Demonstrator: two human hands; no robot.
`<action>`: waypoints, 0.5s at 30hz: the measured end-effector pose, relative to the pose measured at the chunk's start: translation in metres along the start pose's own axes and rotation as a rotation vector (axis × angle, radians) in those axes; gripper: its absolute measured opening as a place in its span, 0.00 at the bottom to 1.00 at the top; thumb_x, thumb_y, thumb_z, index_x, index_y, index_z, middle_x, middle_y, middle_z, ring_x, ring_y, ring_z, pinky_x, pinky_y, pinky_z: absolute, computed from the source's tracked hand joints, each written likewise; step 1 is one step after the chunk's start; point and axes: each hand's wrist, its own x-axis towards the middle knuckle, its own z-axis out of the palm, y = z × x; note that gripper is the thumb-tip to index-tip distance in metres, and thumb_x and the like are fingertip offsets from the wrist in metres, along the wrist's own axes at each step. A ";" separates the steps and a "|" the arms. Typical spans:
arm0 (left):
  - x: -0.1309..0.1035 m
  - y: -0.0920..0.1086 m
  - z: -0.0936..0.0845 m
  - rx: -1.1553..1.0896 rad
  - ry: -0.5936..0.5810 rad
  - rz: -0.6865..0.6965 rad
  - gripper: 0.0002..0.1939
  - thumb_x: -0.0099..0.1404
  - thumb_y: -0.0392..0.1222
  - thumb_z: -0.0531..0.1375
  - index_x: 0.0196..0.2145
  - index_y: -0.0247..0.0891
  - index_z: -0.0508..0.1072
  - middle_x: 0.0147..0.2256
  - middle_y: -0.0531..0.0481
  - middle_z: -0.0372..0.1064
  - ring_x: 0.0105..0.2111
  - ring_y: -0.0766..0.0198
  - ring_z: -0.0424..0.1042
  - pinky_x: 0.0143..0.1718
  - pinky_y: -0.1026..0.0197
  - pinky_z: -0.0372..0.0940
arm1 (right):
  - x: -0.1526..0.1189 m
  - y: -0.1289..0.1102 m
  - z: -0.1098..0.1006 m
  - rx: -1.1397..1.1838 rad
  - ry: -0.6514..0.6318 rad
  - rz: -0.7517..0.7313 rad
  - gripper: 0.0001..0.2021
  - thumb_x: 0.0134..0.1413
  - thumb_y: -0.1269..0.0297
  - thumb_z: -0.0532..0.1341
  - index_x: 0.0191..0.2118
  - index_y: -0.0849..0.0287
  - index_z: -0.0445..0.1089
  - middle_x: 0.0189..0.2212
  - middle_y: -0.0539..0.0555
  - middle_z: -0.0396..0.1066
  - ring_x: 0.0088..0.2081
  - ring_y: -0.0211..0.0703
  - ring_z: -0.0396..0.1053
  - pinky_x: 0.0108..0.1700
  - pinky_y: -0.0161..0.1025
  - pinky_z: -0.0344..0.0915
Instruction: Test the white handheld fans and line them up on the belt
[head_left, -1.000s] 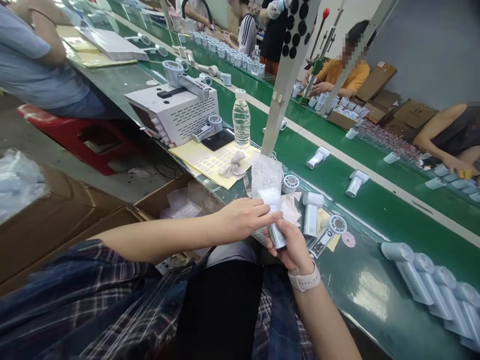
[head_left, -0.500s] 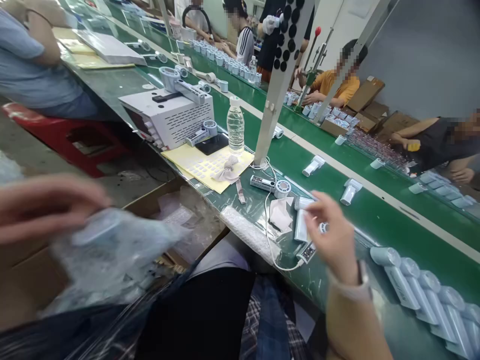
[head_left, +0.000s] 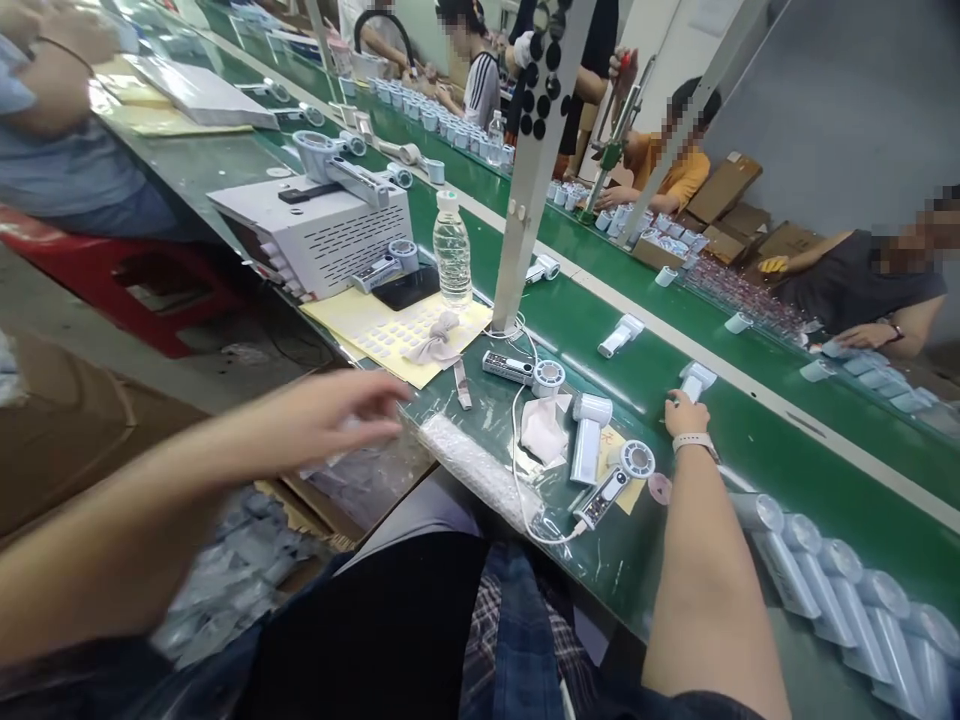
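My right hand (head_left: pixel 684 415) reaches over the green belt, its fingers closed on the near end of a pale blue handheld device (head_left: pixel 697 378). Blurred by motion, my left hand (head_left: pixel 360 412) hangs over the table's front edge with fingers apart and nothing in it. Between my hands, a wrapped device (head_left: pixel 587 440) lies on the table beside a device with a round fan head (head_left: pixel 636 460), to which a white cable runs. Another fan device (head_left: pixel 517 368) rests farther left, near a crumpled pale cloth (head_left: pixel 544 430).
Several wrapped devices (head_left: pixel 817 570) line the right side. A clear bottle (head_left: pixel 452 255), a white metal box (head_left: pixel 330 235) and a metal post (head_left: pixel 517 230) stand at the back left. Bubble wrap (head_left: pixel 480 465) lies along the front edge. Other people sit across the belt.
My left hand has let go of the clear plastic bag and moved right to the table edge. My right hand has moved forward from the wrapped device to one on the belt.
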 end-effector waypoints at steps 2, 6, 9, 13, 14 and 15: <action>0.038 0.023 0.040 0.030 -0.207 0.061 0.11 0.69 0.44 0.62 0.47 0.40 0.78 0.43 0.47 0.79 0.44 0.57 0.77 0.46 0.59 0.70 | -0.010 0.007 -0.006 0.062 0.001 -0.031 0.22 0.60 0.62 0.56 0.55 0.60 0.76 0.43 0.64 0.71 0.49 0.57 0.67 0.54 0.51 0.64; 0.110 0.093 0.147 0.142 -0.343 0.259 0.25 0.68 0.58 0.63 0.44 0.29 0.81 0.59 0.28 0.70 0.64 0.38 0.63 0.65 0.42 0.58 | -0.046 0.026 -0.029 0.193 0.027 -0.052 0.24 0.60 0.59 0.52 0.56 0.61 0.74 0.43 0.62 0.75 0.42 0.52 0.71 0.48 0.47 0.68; 0.131 0.125 0.197 0.169 -0.390 0.259 0.38 0.61 0.66 0.65 0.49 0.23 0.79 0.64 0.21 0.63 0.68 0.29 0.55 0.69 0.35 0.49 | -0.079 0.041 -0.049 0.278 0.056 -0.046 0.25 0.60 0.53 0.53 0.56 0.62 0.73 0.42 0.61 0.77 0.37 0.50 0.73 0.42 0.46 0.70; 0.134 0.123 0.206 -0.035 -0.473 0.273 0.22 0.66 0.50 0.62 0.48 0.29 0.78 0.64 0.27 0.65 0.67 0.36 0.59 0.71 0.35 0.46 | -0.112 0.050 -0.073 0.357 0.131 -0.042 0.26 0.61 0.50 0.54 0.56 0.60 0.73 0.45 0.61 0.77 0.40 0.51 0.76 0.44 0.47 0.71; 0.135 0.119 0.201 -0.161 -0.500 0.261 0.19 0.68 0.47 0.60 0.49 0.31 0.76 0.62 0.29 0.67 0.64 0.40 0.64 0.69 0.37 0.50 | -0.118 0.047 -0.077 0.379 0.152 -0.050 0.25 0.61 0.50 0.55 0.56 0.59 0.73 0.46 0.61 0.77 0.40 0.51 0.76 0.45 0.48 0.71; 0.137 0.116 0.194 -0.318 -0.527 0.237 0.19 0.69 0.46 0.58 0.52 0.33 0.73 0.59 0.32 0.70 0.60 0.44 0.68 0.66 0.39 0.56 | -0.122 0.043 -0.080 0.401 0.172 -0.065 0.24 0.61 0.50 0.56 0.55 0.58 0.74 0.47 0.60 0.77 0.41 0.51 0.76 0.46 0.49 0.71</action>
